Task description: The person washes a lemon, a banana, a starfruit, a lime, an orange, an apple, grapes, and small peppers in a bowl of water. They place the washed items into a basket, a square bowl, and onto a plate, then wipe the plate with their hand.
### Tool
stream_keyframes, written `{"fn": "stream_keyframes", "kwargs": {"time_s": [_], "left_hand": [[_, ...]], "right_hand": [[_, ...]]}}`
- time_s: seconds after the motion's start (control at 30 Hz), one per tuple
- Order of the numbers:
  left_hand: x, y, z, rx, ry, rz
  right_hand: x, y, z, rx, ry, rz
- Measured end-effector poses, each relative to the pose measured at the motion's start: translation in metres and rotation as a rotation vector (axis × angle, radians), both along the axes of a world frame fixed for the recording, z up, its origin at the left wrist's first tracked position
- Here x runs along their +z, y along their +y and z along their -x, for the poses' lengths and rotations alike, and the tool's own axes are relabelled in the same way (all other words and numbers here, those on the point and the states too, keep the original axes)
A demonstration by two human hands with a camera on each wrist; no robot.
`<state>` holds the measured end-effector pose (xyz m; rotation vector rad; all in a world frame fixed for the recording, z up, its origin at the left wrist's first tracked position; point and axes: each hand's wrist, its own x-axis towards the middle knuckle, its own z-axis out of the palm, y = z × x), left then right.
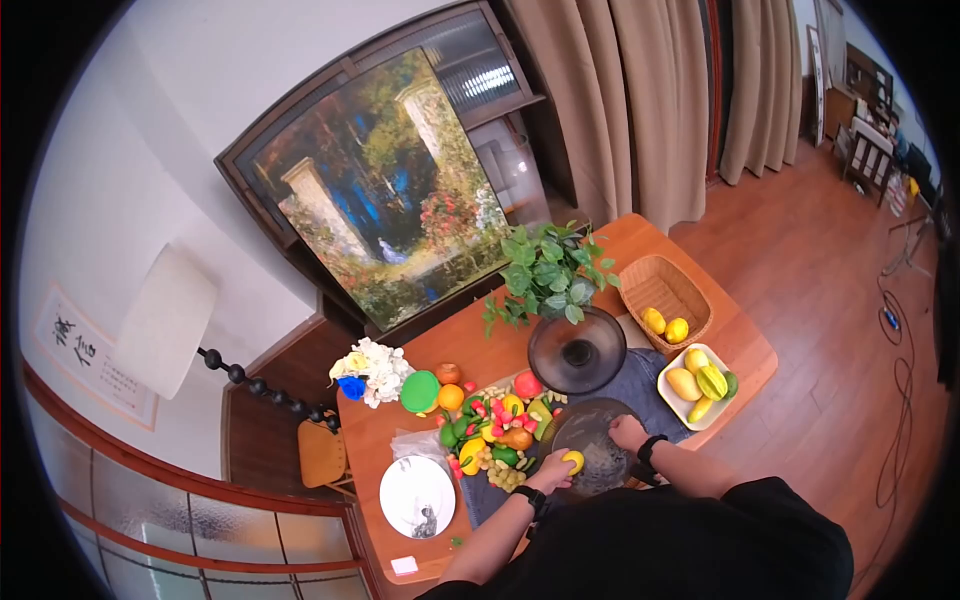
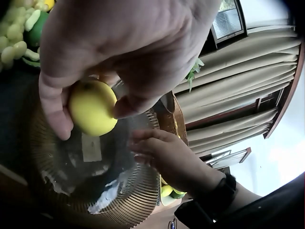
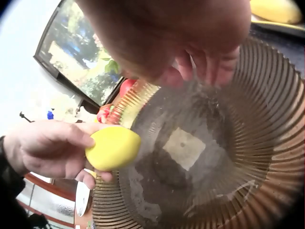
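My left hand [image 1: 552, 473] grips a yellow lemon [image 3: 113, 148] between thumb and fingers, over the left side of a wide ribbed glass dish [image 3: 271, 143]. A pale square patch shows at the middle of the dish. Above the dish's other side hovers my right hand [image 1: 630, 434], its fingers loosely curled with nothing seen in them. To the left of the dish lies a heap of mixed fruit, with green grapes [image 2: 12, 36] close beside my left hand. The dish stands on a dark blue cloth [image 1: 655, 395].
Behind the dish is a dark round glass piece [image 1: 548, 350] with a central knob. On the right stand a wicker basket [image 1: 655, 275] and a pale tray [image 1: 715, 420], both with yellow fruit. A white plate [image 1: 405, 490], flowers [image 1: 383, 372] and a leafy plant [image 1: 550, 265] surround the fruit.
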<state>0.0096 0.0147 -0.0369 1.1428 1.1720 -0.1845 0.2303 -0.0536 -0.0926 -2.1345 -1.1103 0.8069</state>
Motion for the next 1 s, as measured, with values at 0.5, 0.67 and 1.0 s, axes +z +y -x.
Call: {"fn": "stream_keyframes", "kwargs": {"time_s": [0.5, 0.67, 1.0], "left_hand": [[0.001, 0.011, -0.009, 0.207, -0.104, 0.453], [0.014, -0.005, -0.019, -0.046, 0.064, -0.212], [0.075, -0.003, -0.021, -0.507, 0.047, -1.181]], "right_hand": [[0.084, -0.002, 0.050, 0.465, 0.275, -0.159], [0.064, 0.014, 0.042, 0.213, 1.021, 0.542], [0.071, 0.018, 0.044, 0.154, 1.448, 0.541]]}}
